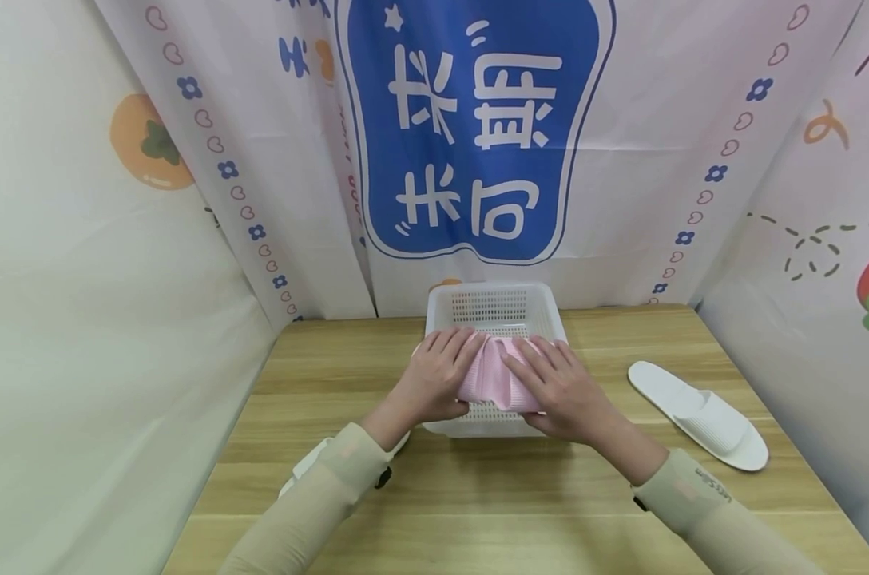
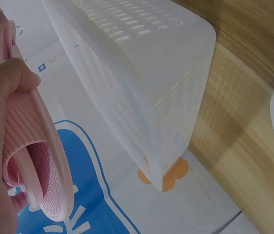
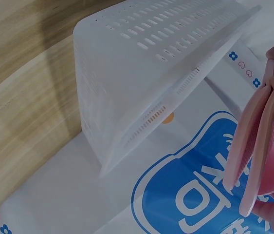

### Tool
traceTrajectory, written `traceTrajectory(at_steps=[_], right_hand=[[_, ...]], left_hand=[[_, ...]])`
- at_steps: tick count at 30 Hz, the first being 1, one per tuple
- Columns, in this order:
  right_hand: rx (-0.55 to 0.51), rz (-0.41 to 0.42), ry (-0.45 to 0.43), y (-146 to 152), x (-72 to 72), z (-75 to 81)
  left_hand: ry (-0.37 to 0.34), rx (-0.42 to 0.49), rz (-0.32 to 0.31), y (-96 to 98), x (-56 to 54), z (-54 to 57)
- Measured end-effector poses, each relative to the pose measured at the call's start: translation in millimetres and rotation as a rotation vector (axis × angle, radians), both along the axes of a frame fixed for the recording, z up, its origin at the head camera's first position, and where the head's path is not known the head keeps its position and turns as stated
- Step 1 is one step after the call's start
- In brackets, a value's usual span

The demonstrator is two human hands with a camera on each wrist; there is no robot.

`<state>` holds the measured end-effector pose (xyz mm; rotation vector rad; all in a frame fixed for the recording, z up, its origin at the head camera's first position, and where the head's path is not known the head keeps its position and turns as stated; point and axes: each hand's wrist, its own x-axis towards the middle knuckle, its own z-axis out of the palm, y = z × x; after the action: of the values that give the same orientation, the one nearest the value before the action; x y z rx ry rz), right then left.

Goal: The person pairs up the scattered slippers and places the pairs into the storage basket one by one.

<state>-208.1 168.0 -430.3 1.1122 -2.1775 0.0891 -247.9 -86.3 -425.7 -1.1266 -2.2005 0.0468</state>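
Observation:
Both hands hold a pair of pink slippers [image 1: 502,382] over a white perforated plastic basket [image 1: 478,429]. The left hand [image 1: 434,374] grips the pair's left end, with fingers over the top and thumb below. At the other end, the right hand [image 1: 567,391] grips it the same way. Seen from the left wrist, the ribbed strap and textured sole of one slipper [image 2: 54,180] show beside the hand. From the right wrist, two pink soles [image 3: 246,151] lie close together, and the basket [image 3: 102,87] stands beside them.
A white slipper [image 1: 700,415] lies on the wooden table [image 1: 506,511] to the right. Another white slipper [image 1: 307,465] lies at the left, mostly hidden under the left forearm. Printed cloth [image 1: 470,136] hangs behind the basket, and pale cloth walls flank the table.

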Motion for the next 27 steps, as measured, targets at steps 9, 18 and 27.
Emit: traceTrajectory(at_steps=[9,18,27], right_hand=[[0.004,0.011,-0.020,-1.0,-0.9,4.0],[0.014,0.080,-0.049,3.9,-0.3,8.5],[0.068,0.175,-0.087,12.9,2.3,13.6]], left_hand=[[-0.022,0.006,-0.024,-4.3,-4.3,0.9],[-0.050,0.009,-0.060,-8.4,-7.3,2.2],[-0.126,-0.016,-0.090,-12.4,-5.6,5.9]])
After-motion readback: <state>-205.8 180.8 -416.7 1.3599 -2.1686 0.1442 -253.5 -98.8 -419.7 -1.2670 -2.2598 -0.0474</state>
